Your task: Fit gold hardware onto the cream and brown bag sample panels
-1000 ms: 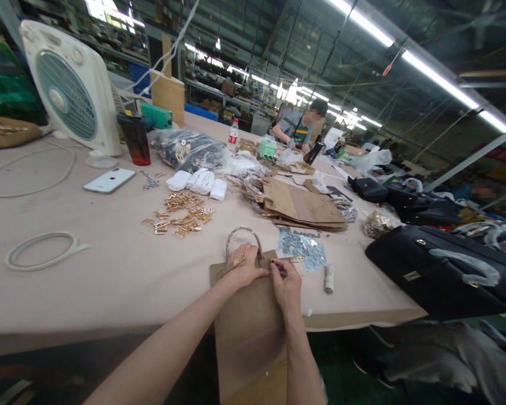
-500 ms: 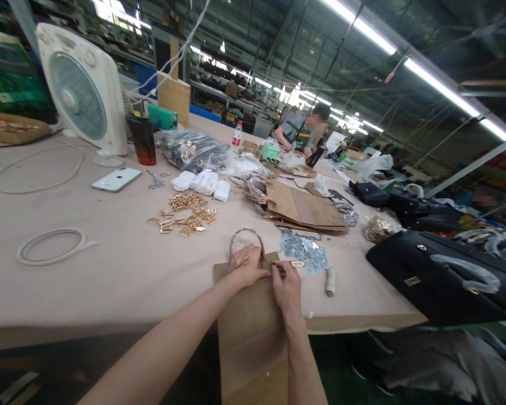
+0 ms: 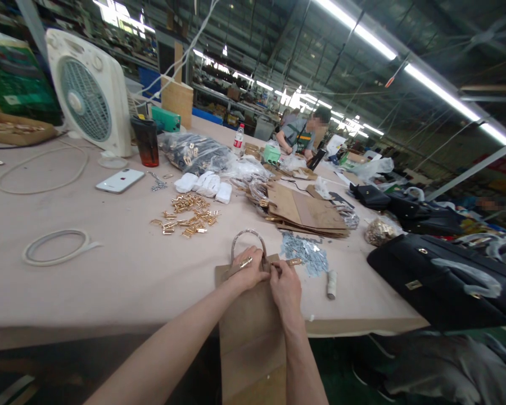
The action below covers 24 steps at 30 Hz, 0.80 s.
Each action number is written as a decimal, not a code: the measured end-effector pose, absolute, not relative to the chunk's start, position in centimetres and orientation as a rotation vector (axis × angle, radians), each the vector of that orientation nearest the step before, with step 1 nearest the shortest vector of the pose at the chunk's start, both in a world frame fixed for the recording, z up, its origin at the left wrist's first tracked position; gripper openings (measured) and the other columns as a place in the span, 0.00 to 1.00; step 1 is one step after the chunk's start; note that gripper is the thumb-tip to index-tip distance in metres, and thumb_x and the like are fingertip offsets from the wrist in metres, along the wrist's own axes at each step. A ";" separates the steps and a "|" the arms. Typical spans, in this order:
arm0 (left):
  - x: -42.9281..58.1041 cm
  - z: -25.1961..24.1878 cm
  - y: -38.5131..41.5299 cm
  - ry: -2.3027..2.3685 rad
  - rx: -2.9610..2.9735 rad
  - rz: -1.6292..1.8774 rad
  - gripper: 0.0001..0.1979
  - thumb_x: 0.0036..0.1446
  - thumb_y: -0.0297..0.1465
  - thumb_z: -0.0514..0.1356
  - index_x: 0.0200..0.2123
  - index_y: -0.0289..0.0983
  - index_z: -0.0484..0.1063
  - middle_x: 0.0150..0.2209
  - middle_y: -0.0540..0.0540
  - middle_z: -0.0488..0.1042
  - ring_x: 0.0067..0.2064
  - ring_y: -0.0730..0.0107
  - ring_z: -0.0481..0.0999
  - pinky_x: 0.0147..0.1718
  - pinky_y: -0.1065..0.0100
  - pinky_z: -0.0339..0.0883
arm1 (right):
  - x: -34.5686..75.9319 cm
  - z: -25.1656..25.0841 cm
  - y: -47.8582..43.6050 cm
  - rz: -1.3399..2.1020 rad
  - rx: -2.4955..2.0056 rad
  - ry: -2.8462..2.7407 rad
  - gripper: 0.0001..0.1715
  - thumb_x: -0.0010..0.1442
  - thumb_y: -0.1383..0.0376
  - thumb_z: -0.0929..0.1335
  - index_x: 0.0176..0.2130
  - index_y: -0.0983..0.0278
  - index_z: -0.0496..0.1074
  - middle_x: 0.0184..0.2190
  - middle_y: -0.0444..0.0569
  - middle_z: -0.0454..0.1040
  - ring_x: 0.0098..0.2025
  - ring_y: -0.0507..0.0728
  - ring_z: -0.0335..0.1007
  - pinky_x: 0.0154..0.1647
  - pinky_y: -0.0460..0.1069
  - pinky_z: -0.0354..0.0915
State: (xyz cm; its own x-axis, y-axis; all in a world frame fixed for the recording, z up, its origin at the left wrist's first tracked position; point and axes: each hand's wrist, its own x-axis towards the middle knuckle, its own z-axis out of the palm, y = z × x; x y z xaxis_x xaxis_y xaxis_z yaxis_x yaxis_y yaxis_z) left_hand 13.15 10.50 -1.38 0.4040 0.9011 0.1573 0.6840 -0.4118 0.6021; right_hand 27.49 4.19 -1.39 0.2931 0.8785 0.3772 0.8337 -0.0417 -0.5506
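Note:
A long brown bag panel (image 3: 253,337) hangs over the table's front edge, its top end on the tabletop and a wrapped, curved handle (image 3: 248,232) standing up from it. My left hand (image 3: 249,270) is closed on the panel's top end at the handle's base, and a gold metal fitting (image 3: 245,262) shows over its fingers. Just right of it, my right hand (image 3: 285,284) pinches what looks like a narrow strap at the panel's top edge. A second gold fitting (image 3: 294,261) sticks out beyond those fingers. The fingertips partly hide the pinched part.
Loose gold fittings (image 3: 189,214) and small grey metal plates (image 3: 310,253) lie beyond my hands. Stacked brown panels (image 3: 307,211) sit farther back. Black bags (image 3: 442,275) and a thread spool (image 3: 331,284) are rightward; tape (image 3: 57,247), phone (image 3: 120,181) and fan (image 3: 88,93) leftward. A co-worker (image 3: 301,135) sits across.
The gold fitting by my right hand has tilted slightly, and the right fingers have shifted a little left toward the left hand. The whole view has moved slightly.

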 end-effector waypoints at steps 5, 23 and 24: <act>13.2 -1.3 10.2 1.353 2.197 0.687 0.21 0.53 0.48 0.68 0.41 0.40 0.71 0.47 0.42 0.74 0.51 0.54 0.74 0.47 0.60 0.68 | 27.8 -2.6 3.6 0.149 -1.778 -1.430 0.16 0.66 0.57 0.66 0.46 0.58 0.80 0.41 0.51 0.80 0.42 0.61 0.75 0.42 0.52 0.68; 12.3 2.3 6.8 1.161 1.840 1.109 0.20 0.65 0.49 0.57 0.32 0.39 0.74 0.34 0.47 0.76 0.38 0.64 0.75 0.41 0.64 0.67 | 29.5 -2.1 -10.9 0.080 -1.747 -1.413 0.44 0.58 0.49 0.75 0.67 0.61 0.65 0.58 0.59 0.75 0.58 0.69 0.73 0.60 0.63 0.69; 12.3 2.9 6.5 1.137 1.821 1.128 0.21 0.65 0.49 0.57 0.31 0.39 0.73 0.33 0.47 0.76 0.37 0.65 0.75 0.39 0.65 0.67 | 29.8 -2.0 -12.3 0.152 -1.755 -1.442 0.43 0.57 0.49 0.76 0.65 0.61 0.67 0.57 0.58 0.76 0.58 0.69 0.74 0.59 0.62 0.70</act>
